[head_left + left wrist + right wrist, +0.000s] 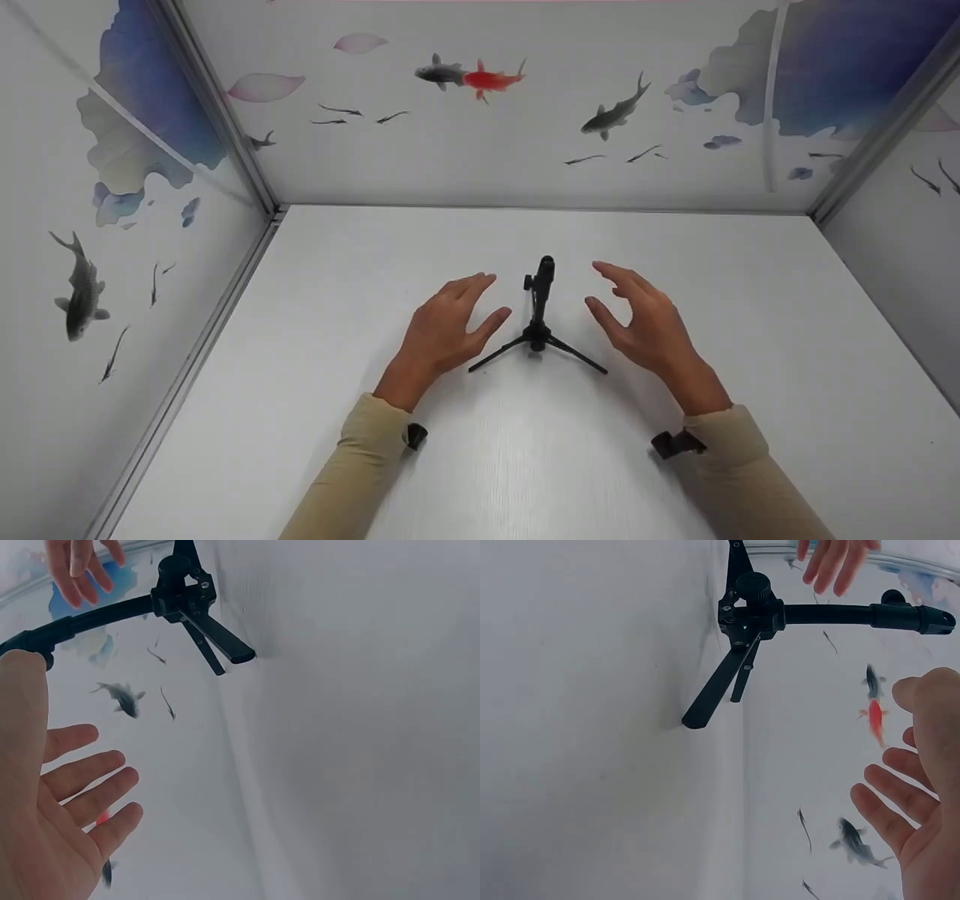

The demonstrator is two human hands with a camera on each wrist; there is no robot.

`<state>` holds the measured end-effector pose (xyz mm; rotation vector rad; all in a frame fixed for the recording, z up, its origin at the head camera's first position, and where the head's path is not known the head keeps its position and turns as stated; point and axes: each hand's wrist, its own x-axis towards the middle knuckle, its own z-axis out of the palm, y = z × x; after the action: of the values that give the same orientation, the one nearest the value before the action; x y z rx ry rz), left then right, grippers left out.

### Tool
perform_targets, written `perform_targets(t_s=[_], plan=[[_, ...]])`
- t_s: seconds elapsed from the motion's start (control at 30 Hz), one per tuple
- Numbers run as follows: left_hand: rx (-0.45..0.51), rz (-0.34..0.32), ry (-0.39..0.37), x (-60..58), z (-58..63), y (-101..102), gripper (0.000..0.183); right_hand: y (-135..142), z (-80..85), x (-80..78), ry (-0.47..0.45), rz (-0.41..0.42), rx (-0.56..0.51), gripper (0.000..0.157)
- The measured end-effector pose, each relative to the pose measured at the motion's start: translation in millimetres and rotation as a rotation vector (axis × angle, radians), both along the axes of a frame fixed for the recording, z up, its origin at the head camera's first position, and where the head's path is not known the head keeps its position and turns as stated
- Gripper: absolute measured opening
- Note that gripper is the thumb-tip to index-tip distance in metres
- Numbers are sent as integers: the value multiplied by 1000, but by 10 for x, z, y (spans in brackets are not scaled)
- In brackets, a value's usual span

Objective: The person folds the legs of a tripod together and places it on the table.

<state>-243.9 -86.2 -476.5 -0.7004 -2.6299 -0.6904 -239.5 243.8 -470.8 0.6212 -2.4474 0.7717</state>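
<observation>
A small black tripod stand (537, 330) stands upright on the white table, its legs spread and its post rising to a rounded top with a side knob (528, 282). To its left is my left hand (448, 319), fingers extended and thumb apart, holding nothing. My right hand (646, 322) is on the other side, fingers loosely bent and likewise holding nothing. A gap shows between each hand and the post in the head view. In the left wrist view the stand's legs (217, 637) show near the top; the right wrist view has the post (832, 615) running sideways.
The white table (300, 450) is bounded by a back panel (487, 165) and a left panel (45, 420), both printed with fish and leaves. Grey metal frame strips (180, 375) run along the edges. Dark devices (415, 436) sit at both wrists, by the beige sleeves (352, 480).
</observation>
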Motion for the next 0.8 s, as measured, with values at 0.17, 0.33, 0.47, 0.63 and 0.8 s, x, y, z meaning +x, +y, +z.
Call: perform_targets(t_s=[0.17,0.33,0.47,0.63,0.8], plan=[[39,-22,-38,29,-9,51,62,-49,-6,-1,25,58,-47,54],[71,-49,-61,51,-24,97,59,-136,-9,-9,49,117,-86,53],[84,-69,-64,53,-47,117,56,-211,-6,-13,60,147,-113,54],[98,-86,-90,46,-76,128,54,-291,-7,-24,47,193,-161,51],[108,-108,-120,36,-85,127,52,-364,-12,-42,24,230,-205,43]])
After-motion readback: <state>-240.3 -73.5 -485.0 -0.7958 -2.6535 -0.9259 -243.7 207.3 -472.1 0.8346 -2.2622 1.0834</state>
